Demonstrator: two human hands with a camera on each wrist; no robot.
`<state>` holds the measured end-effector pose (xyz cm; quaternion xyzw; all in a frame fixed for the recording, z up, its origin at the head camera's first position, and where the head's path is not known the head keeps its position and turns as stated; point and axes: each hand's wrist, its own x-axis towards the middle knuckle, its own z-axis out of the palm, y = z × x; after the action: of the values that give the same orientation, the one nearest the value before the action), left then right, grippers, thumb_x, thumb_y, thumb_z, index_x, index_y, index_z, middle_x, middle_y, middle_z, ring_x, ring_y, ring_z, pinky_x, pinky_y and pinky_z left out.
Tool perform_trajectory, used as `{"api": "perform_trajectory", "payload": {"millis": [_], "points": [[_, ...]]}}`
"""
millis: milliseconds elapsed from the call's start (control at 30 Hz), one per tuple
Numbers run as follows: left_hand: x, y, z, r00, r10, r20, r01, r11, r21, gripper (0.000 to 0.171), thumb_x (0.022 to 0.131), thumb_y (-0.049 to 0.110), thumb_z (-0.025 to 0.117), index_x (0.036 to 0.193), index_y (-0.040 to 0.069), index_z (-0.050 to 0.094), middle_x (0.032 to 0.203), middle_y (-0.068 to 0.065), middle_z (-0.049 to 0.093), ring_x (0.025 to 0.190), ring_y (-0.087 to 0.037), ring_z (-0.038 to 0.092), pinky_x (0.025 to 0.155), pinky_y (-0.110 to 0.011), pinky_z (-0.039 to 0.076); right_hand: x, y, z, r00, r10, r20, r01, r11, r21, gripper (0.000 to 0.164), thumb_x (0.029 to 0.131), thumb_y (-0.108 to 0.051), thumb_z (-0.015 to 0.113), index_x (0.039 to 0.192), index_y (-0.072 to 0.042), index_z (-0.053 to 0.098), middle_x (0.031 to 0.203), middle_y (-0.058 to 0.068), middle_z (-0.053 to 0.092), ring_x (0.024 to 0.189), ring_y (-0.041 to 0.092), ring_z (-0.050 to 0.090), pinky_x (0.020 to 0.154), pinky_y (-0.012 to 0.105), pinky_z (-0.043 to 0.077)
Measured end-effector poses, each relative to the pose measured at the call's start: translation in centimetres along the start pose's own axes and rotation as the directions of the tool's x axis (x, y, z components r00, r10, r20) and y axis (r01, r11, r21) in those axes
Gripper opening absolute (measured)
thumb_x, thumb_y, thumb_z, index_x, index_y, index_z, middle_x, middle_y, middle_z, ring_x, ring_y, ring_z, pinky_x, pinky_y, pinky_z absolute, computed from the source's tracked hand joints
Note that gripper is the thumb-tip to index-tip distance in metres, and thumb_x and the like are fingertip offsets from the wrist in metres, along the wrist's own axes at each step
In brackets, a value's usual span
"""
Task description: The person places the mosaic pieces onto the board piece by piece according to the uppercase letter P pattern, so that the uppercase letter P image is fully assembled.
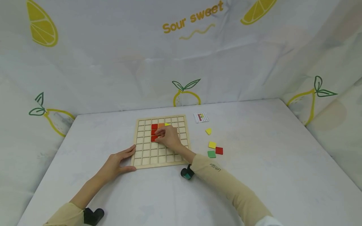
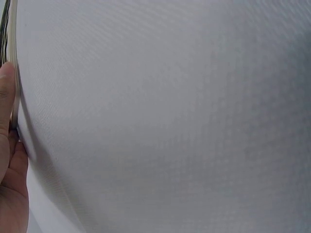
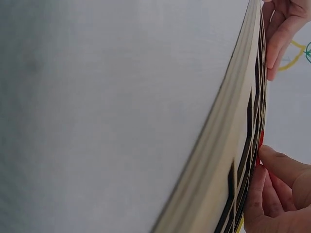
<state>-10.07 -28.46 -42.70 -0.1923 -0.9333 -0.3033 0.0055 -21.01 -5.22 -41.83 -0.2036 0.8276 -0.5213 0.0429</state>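
Note:
In the head view a square wooden grid board (image 1: pixel 150 162) lies on the white table. Three red square tiles make a column in it, with an orange tile (image 1: pixel 161 125) and a yellow piece (image 1: pixel 167 124) along the row at the top. My left hand (image 1: pixel 115 164) rests at the board's near left corner, its straight fingers on the left edge and the thumb at the front edge. My right hand (image 1: pixel 168 138) reaches over the board, bent thumb and forefinger pinching the lowest red tile (image 1: pixel 153 138). In the right wrist view the thumb touches a red tile (image 3: pixel 261 141).
Right of the board lie a small pattern card (image 1: pixel 201 117), a yellow rounded piece (image 1: pixel 208 131), a yellow square (image 1: pixel 212 144), a red square (image 1: pixel 219 150) and a green square (image 1: pixel 211 154). A lemon-printed cloth (image 1: pixel 127 72) hangs behind the table.

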Motion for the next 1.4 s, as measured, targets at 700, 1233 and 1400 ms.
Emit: {"api": "perform_trajectory", "payload": {"millis": [700, 1233, 1400], "points": [[0.4, 0.5, 0.1, 1.0, 0.016, -0.002, -0.016, 1.0, -0.013, 0.074, 0.071, 0.018, 0.083, 0.133, -0.008, 0.051, 0.143, -0.019, 0.044, 0.128, -0.039, 0.044, 0.099, -0.05, 0.042, -1.1, 0.6, -3.8, 0.996, 0.091, -0.015, -0.09, 0.993, 0.083, 0.021, 0.079, 0.002, 0.076, 0.1, 0.003, 0.072, 0.095, 0.013, 0.073, 0.084, 0.022, 0.071, 0.071, 0.023, 0.057], [-0.1, 0.6, -0.2, 1.0, 0.001, -0.005, -0.001, 1.0, 0.021, 0.075, 0.071, 0.021, 0.083, 0.133, -0.007, 0.051, 0.143, -0.019, 0.044, 0.128, -0.04, 0.045, 0.099, -0.05, 0.042, -5.8, 1.4, -13.7, 0.978, 0.21, -0.017, -0.204, 0.965, 0.166, 0.034, 0.087, -0.006, 0.071, 0.118, 0.005, 0.064, 0.114, 0.019, 0.067, 0.096, 0.024, 0.065, 0.08, 0.02, 0.054], [-0.2, 0.4, -0.1, 1.0, 0.009, -0.006, -0.009, 1.0, 0.01, 0.076, 0.071, 0.021, 0.083, 0.133, -0.008, 0.051, 0.143, -0.019, 0.044, 0.128, -0.04, 0.044, 0.099, -0.05, 0.042, -8.0, 2.0, -16.5, 0.957, 0.285, -0.049, -0.277, 0.952, 0.129, 0.036, 0.089, -0.011, 0.069, 0.122, 0.002, 0.062, 0.116, 0.018, 0.066, 0.1, 0.024, 0.065, 0.083, 0.02, 0.054]]}}
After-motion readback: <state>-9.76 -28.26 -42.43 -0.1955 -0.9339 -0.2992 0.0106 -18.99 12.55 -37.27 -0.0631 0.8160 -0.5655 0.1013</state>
